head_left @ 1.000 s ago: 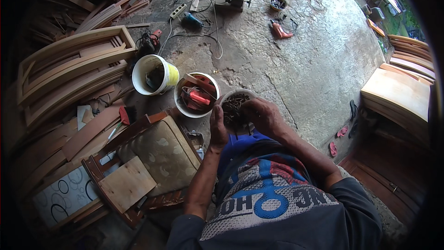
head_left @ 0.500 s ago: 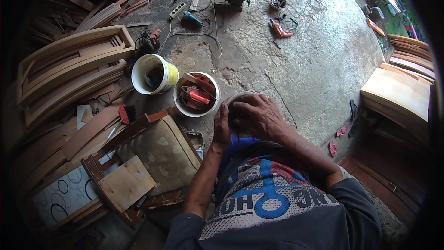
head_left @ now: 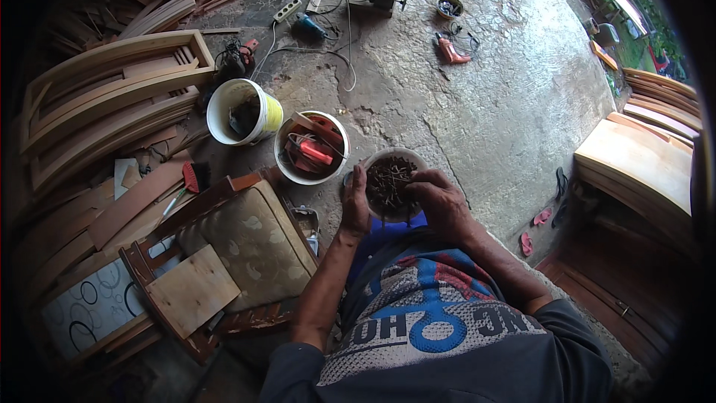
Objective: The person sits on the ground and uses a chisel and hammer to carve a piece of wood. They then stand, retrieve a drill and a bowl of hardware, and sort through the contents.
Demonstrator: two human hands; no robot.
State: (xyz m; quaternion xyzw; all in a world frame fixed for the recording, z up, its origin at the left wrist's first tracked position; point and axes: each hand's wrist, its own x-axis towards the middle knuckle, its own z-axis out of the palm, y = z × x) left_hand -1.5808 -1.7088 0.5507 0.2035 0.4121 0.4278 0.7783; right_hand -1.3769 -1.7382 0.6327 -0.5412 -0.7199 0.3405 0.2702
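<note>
A round pale tub [head_left: 421, 159] rests in front of my body, filled with dark, thin screws or nails [head_left: 389, 179]; they are too small to tell which. My left hand [head_left: 356, 205] grips the tub's left side, its fingers partly hidden by the wall. Over the right part of the tub, my right hand [head_left: 441, 200] is bent with its fingertips pinched together at the pieces. Whether a piece is between those fingertips is too small to see.
Two white buckets, one with dark contents [head_left: 216, 123] and one holding a red power tool [head_left: 317, 151], stand ahead left. A cushioned wooden chair [head_left: 246, 231] is at my left. Farther off lie a drill [head_left: 453, 51], a blue power tool [head_left: 309, 26] and cables. Stacked boards [head_left: 634, 153] stand right.
My right hand has drawn back to the right from over the tub, uncovering the pieces inside. My left hand stays at the tub's left side. The view has shifted slightly.
</note>
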